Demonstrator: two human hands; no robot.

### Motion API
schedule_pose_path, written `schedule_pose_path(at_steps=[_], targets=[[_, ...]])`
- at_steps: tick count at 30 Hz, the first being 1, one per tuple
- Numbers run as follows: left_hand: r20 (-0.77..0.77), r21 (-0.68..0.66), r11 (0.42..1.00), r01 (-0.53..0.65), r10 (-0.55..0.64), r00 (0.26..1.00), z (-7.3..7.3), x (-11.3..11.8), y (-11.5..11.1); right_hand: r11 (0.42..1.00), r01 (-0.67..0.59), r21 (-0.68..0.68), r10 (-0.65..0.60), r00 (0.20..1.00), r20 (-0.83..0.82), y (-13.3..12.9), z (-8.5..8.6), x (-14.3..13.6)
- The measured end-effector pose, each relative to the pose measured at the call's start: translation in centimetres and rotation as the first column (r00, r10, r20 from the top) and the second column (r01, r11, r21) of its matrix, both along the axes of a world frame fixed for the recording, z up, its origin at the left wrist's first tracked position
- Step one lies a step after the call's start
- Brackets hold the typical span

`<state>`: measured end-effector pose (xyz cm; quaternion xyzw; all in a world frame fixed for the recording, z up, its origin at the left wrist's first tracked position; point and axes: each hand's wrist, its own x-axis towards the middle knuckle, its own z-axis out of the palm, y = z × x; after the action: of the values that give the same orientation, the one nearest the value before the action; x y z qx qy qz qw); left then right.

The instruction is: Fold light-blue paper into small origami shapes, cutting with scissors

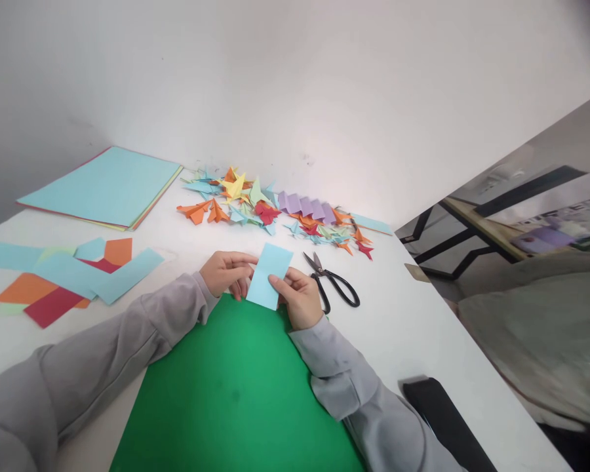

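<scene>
Green mat (pixel 231 393): being overlapped.
Blue paper (pixel 264 278): being pinched, ideally lightly, by right hand (pixel 302 298).
Left hand (pixel 223 272): being curled alongside, grip unclear.

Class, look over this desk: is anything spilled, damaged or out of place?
Nothing looks spilled or damaged. Two things are slightly untidy: the scissors lie with blades parted beside the right hand, and the stacked large sheets at the far left are misaligned, with other colours showing beneath the blue top one.
</scene>
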<state>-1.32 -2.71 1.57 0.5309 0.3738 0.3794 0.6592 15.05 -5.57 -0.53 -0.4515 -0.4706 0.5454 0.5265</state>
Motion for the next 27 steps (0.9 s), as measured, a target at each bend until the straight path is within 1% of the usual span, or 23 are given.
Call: schedule_pose_path(at_steps=[2, 4, 7, 10, 13, 15, 16, 18, 20, 22, 25, 27], targets=[[0.038, 0.038, 0.999, -0.009, 0.008, 0.999, -0.15, -0.02, -0.03, 0.999, 0.015, -0.050, -0.018, 0.998, -0.056, 0.22, -0.17, 0.13], [0.043, 0.106, 0.994, -0.001, -0.004, 0.999, -0.34, 0.03, -0.10, 0.996, 0.012, -0.089, -0.021, 0.995, -0.096, 0.35, -0.23, 0.20], [0.024, 0.166, 0.986, 0.005, -0.009, 1.000, -0.57, 0.18, -0.18, 0.995, -0.020, -0.097, 0.010, 0.994, -0.107, 0.37, -0.07, 0.17], [0.040, 0.156, 0.988, -0.023, 0.017, 0.999, -0.56, 0.26, -0.17, 0.996, -0.060, -0.068, 0.053, 0.994, -0.099, 0.28, 0.28, 0.13], [0.074, 0.118, 0.991, -0.060, 0.052, 0.996, -0.39, 0.25, -0.11, 0.999, -0.037, -0.035, 0.030, 0.982, -0.187, 0.26, 0.57, 0.22], [0.079, 0.115, 0.989, -0.089, 0.080, 0.994, -0.32, 0.24, -0.10, 0.999, -0.035, 0.018, 0.039, 0.972, -0.233, 0.29, 0.63, 0.30], [0.076, 0.124, 0.987, -0.104, 0.095, 0.993, -0.32, 0.24, -0.12, 0.998, -0.043, 0.053, 0.053, 0.973, -0.226, 0.30, 0.61, 0.32], [0.062, 0.157, 0.981, -0.114, 0.105, 0.993, -0.38, 0.27, -0.19, 0.992, -0.047, 0.117, 0.065, 0.986, -0.154, 0.30, 0.52, 0.26], [0.034, 0.185, 0.977, -0.107, 0.103, 0.994, -0.46, 0.32, -0.31, 0.986, -0.021, 0.165, 0.033, 0.997, -0.067, 0.24, 0.41, 0.09], [-0.003, 0.191, 0.976, -0.101, 0.103, 0.995, -0.52, 0.37, -0.42, 0.981, 0.003, 0.196, 0.001, 1.000, -0.017, 0.16, 0.34, -0.13], [-0.036, 0.211, 0.970, -0.121, 0.131, 0.991, -0.60, 0.44, -0.53, 0.975, -0.034, 0.220, 0.026, 0.999, 0.036, 0.09, 0.31, -0.38], [-0.027, 0.254, 0.955, -0.151, 0.163, 0.986, -0.66, 0.49, -0.57, 0.971, -0.037, 0.236, 0.020, 0.997, 0.073, 0.15, 0.30, -0.44]])
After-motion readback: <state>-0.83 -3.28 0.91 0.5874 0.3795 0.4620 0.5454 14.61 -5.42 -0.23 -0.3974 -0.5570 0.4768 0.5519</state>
